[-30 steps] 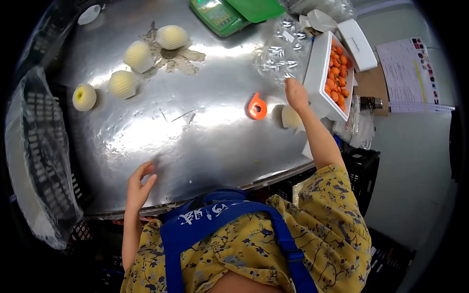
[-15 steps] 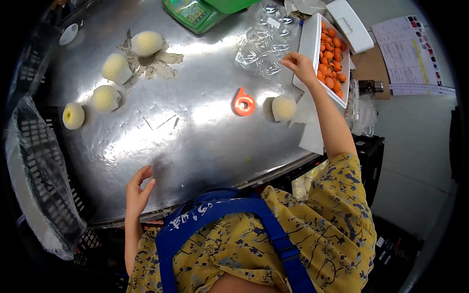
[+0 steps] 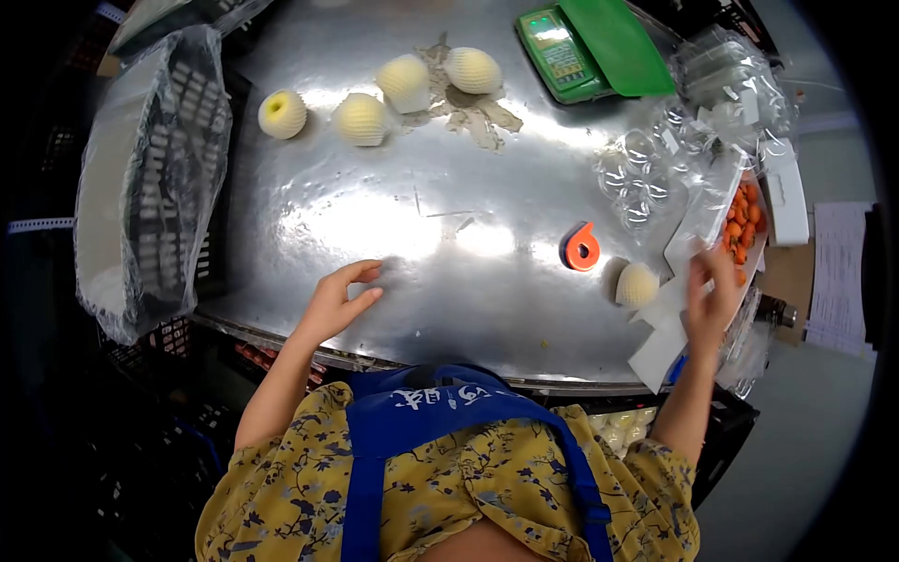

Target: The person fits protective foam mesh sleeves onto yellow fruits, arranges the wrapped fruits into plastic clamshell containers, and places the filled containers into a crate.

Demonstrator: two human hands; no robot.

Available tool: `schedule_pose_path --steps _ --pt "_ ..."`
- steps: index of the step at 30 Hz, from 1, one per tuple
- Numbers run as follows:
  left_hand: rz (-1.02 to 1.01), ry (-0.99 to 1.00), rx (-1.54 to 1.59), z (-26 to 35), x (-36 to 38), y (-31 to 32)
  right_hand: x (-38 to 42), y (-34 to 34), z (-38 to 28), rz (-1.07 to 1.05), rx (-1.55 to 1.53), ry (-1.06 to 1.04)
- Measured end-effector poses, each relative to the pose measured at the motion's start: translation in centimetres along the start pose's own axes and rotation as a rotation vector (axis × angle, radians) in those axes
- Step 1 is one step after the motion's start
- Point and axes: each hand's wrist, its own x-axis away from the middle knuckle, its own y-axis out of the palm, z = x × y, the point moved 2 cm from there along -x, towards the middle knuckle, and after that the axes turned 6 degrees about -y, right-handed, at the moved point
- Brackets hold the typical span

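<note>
My left hand (image 3: pixel 339 298) is over the near part of the metal table (image 3: pixel 375 220), its fingers and thumb apart and nothing in it. My right hand (image 3: pixel 710 288) is at the near end of a white foam box (image 3: pixel 700 208) of small orange fruits (image 3: pixel 746 220). Motion blurs its fingers, so I cannot see whether they hold anything. Just left of it, a round fruit in a pale foam net (image 3: pixel 638 285) sits on the table. Farther left lies an orange-red ring-shaped tape dispenser (image 3: pixel 582 249).
Several foam-netted fruits (image 3: pixel 361 120) stand toward the back. A green scale (image 3: pixel 565 64) is behind, with clear plastic containers (image 3: pixel 639 178) at the right. A plastic-covered crate (image 3: pixel 154 178) borders the left. A white sheet (image 3: pixel 660 347) overhangs the front edge.
The view has swung, shifting the table's things rightward. My right hand has moved from the clear containers toward the near end of the white box. My left hand remains open, farther in over the table.
</note>
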Motion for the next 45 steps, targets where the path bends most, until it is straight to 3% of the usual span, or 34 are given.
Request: schedule_pose_path --steps 3,9,14,20,25,29,35,38,41,43,45 --pt "0.075 0.051 0.06 -1.1 -0.6 -0.5 5.2 8.6 -6.2 -0.143 -0.129 -0.314" --pt "0.129 0.04 0.106 -1.2 -2.2 -2.1 13.1 20.9 -12.0 -0.464 -0.26 -0.303" --pt "0.074 0.007 0.112 -0.9 -2.9 -2.7 13.3 22.4 -12.5 -0.638 -0.317 -0.214" --pt "0.035 -0.037 0.133 -1.0 -3.7 -2.1 10.0 21.0 -11.0 -1.025 -0.463 -0.23" --pt "0.016 0.052 0.208 -1.3 -5.3 -0.8 -2.9 20.7 -6.8 -0.49 -0.506 0.004" --pt "-0.038 0.122 0.246 0.6 -6.9 0.9 -14.4 26.4 -2.7 -0.136 -0.283 -0.149" --pt "-0.075 0.176 0.329 2.8 -8.5 2.1 -22.3 34.5 0.1 -0.23 0.084 0.001" --pt "-0.08 0.13 0.401 2.5 -9.3 1.9 -23.2 36.9 2.1 -0.402 -0.067 0.052" --pt "-0.106 0.08 0.489 3.1 -9.8 1.8 -23.3 36.6 2.6 -0.364 -0.108 0.046" --pt "-0.11 0.06 0.508 4.0 -10.1 1.5 -22.8 35.5 3.0 -0.116 -0.221 0.054" --pt "-0.101 0.092 0.601 4.5 -10.8 1.5 -21.0 31.0 0.4 -0.075 -0.498 0.051"
